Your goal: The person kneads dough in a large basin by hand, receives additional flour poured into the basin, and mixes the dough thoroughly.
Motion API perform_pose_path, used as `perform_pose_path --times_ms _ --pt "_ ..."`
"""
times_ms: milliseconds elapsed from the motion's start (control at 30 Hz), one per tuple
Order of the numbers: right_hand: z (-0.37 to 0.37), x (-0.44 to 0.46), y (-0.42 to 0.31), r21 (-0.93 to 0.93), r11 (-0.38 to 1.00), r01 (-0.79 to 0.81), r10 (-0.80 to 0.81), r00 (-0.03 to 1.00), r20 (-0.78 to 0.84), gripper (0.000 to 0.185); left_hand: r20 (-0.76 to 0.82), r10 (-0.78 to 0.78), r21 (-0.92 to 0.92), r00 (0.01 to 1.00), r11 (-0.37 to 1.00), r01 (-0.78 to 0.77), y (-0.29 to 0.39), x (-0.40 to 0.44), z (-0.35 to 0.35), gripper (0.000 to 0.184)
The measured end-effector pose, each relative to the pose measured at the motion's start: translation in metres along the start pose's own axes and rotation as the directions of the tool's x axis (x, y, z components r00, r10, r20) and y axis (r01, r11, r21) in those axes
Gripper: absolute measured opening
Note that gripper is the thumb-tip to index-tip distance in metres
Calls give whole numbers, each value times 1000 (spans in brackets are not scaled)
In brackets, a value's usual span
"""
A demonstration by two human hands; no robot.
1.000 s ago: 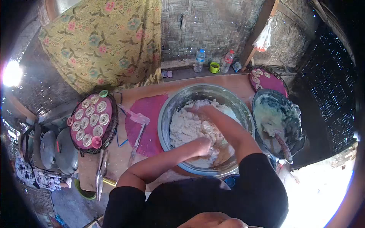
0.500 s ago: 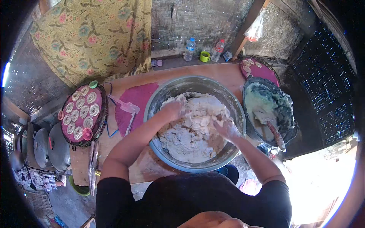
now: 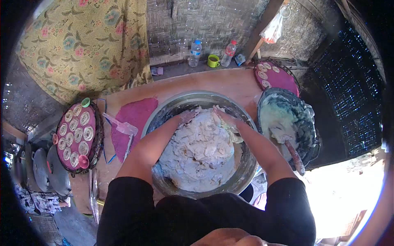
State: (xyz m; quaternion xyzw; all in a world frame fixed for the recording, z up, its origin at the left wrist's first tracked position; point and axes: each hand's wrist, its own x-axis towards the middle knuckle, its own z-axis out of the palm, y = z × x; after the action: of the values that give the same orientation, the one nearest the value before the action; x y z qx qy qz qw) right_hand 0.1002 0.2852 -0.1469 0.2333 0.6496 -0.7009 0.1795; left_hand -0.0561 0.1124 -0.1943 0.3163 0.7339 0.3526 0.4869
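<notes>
A big mass of pale, lumpy dough (image 3: 201,149) fills much of a wide round basin (image 3: 247,166) on the table in front of me. My left hand (image 3: 188,116) presses into the far left side of the dough, its fingers curled about the edge and partly buried. Opposite it, my right hand (image 3: 225,119) grips the far right side, fingers bent over the top. Flour or dough sticks to both hands. The dough is heaped between them and spreads toward my body.
Left of the basin lie a pink sheet (image 3: 123,110), a flat scraper (image 3: 126,128) and a round tray of coiled pieces (image 3: 97,135). To the right stands a dark tub of pale batter (image 3: 271,110) with a stick (image 3: 293,153). Bottles (image 3: 195,53) and a green cup (image 3: 213,61) line the back.
Both hands have moved to the far side of the dough and closer together. The dough now forms a taller heap nearer my body. My view has shifted slightly.
</notes>
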Motion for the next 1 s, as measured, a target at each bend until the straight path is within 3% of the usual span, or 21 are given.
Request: perform_pose_path --times_ms 67,133,167,200,233,267,300,333,400,433,467,500,533,567,600,667,700,733,800,933,1000 --pt "7 -2 -11 37 999 8 -11 996 85 56 71 97 -144 993 986 -86 -46 53 1 41" --pt "32 -27 -37 72 997 -31 26 996 81 53 156 248 -420 956 893 -163 -119 132 13 39" --pt "42 -35 -45 108 991 -76 69 995 75 49 159 287 -521 945 837 -167 -100 113 15 39" --pt "29 3 -13 286 958 24 -67 988 142 42 162 326 -615 931 771 -163 -81 93 16 38" --pt "35 0 -13 282 959 33 -76 986 145 42 161 401 -787 902 603 -128 -44 56 23 37" --pt "45 -6 -17 441 897 33 -114 981 158 41 160 428 -898 890 438 -50 46 -31 33 46" --pt "54 -14 -23 589 808 23 -149 975 166 39 155 428 -897 891 439 -55 56 -46 30 46" --pt "61 -24 -28 590 807 19 -147 974 170 39 179 513 -924 839 380 -35 58 -55 28 40" --pt "77 -46 -37 456 883 113 -85 993 -82 41 193 589 -950 785 312 0 50 -62 30 34" --pt "89 -66 -42 458 883 100 -71 994 -79 41 99 441 -885 892 449 -124 42 -63 34 37" --pt "104 -86 -46 295 943 153 -108 980 -165 42 -28 293 -778 956 594 -204 34 -67 40 40" --pt "114 -99 -43 118 974 194 -161 957 -243 44 -22 286 -782 958 592 -195 39 -88 44 40" --pt "105 -75 4 -119 934 338 -358 889 -285 46 -144 343 -271 928 888 -371 56 -125 48 43" --pt "97 -50 51 -365 828 425 -539 782 -314 49 -93 365 -32 926 929 -369 66 -152 47 45" --pt "117 -101 25 -628 746 223 -463 851 -247 48 -42 385 208 922 906 -369 75 -179 45 49" --pt "149 -185 -33 -786 619 2 -192 970 -149 58 -64 396 214 916 902 -375 75 -223 59 54" --pt "157 -212 -51 -736 677 -33 -24 997 -67 68 -82 401 220 912 900 -376 76 -240 64 60" --pt "160 -227 -58 -732 680 -37 -18 998 -68 68 -77 397 217 914 902 -374 82 -253 66 60" --pt "158 -247 -61 -937 347 -49 124 992 -6 78 -21 443 587 896 731 -347 87 -271 70 67" --pt "122 -225 -33 -971 237 38 20 999 44 71 58 352 669 934 681 -298 95 -247 90 72" --pt "99 -196 -18 -982 185 33 11 999 36 65 203 60 742 977 642 -193 112 -220 91 63"
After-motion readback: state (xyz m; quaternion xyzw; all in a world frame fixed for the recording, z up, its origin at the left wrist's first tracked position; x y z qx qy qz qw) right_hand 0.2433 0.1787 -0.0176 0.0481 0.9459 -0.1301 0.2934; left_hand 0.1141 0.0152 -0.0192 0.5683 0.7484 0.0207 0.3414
